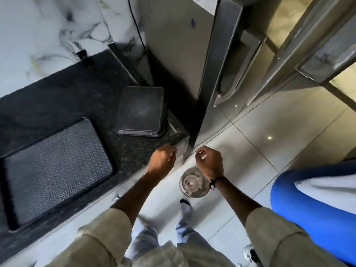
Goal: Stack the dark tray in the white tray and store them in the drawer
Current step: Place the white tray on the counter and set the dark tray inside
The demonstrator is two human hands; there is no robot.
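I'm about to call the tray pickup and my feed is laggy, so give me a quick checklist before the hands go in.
1. Dark tray in view on the counter, near the corner by the fridge: ok.
2. Tray top free, nothing on it: ok.
3. Left hand empty, loosely curled at the counter edge: ok.
4. Right hand empty, over the floor: ok.
5. White tray located: not ok, none in view.
6. Drawer located and open: cannot tell, no drawer shows.
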